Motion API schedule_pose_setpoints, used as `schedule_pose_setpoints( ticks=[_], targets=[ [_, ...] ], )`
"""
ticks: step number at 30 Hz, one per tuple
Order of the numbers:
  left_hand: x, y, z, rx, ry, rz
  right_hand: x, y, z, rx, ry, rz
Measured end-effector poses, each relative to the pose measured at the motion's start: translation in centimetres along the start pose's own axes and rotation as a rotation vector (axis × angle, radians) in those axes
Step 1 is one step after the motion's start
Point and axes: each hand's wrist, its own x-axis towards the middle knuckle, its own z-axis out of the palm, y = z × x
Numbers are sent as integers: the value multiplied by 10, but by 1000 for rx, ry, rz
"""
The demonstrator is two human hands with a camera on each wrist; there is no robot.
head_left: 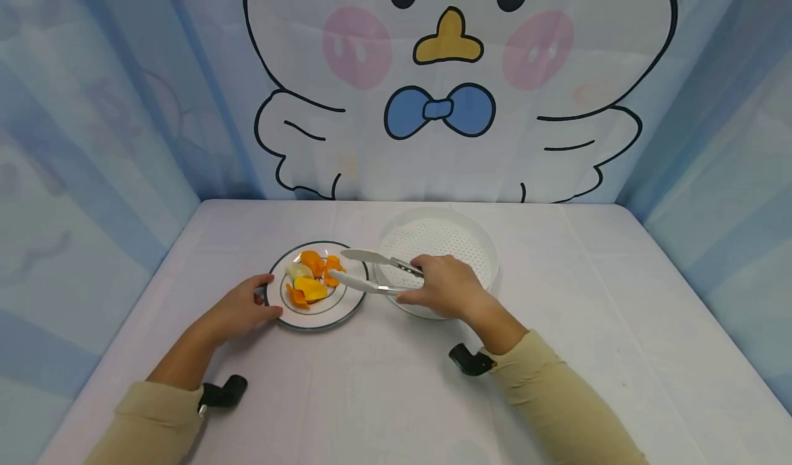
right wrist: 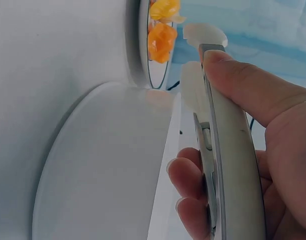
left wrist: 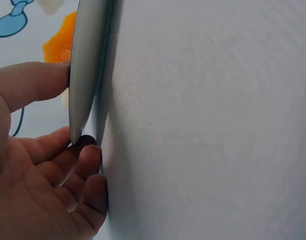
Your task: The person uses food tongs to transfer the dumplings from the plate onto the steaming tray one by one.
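Observation:
My left hand [head_left: 241, 310] grips the near-left rim of a white plate [head_left: 339, 307] with dark edge lines. In the left wrist view, the thumb lies at the plate's [left wrist: 87, 60] rim and the fingers curl at its lower edge. Orange pieces [head_left: 312, 263], a yellow piece [head_left: 309, 288] and a pale piece [head_left: 299, 271] sit on the plate, looking like cut vegetable or peel. Held in my right hand [head_left: 448, 287], a pair of tongs [head_left: 359, 284] with whitish tips reaches over the plate's right side. Its tips stand apart, overlapping the rightmost orange piece in the head view.
Behind and under the right hand stands a round white basket [head_left: 427, 234] with a perforated bottom, right beside the plate. A pale cloth covers the table [head_left: 383, 396]. Printed curtains [head_left: 445, 169] close off the back and both sides. Black wrist cameras [head_left: 225, 391] sit at both cuffs.

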Motion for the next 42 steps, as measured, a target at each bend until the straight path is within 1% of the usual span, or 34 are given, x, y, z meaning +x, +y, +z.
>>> schedule_pose_setpoints(
  ticks=[14,23,30,37,42],
  targets=[
    [1,-2,0,-10,-5,0,7,-11,5,-16,-31,24],
    [1,-2,0,-6,0,-4,11,-19,7,-55,-37,38],
    [2,-2,0,-2,4,2,14,-23,10,-67,-65,55],
    [0,0,0,3,2,-4,16,-28,12,-98,-63,57],
    [0,-1,0,2,0,-9,16,-31,12,-106,-70,74]
  ],
)
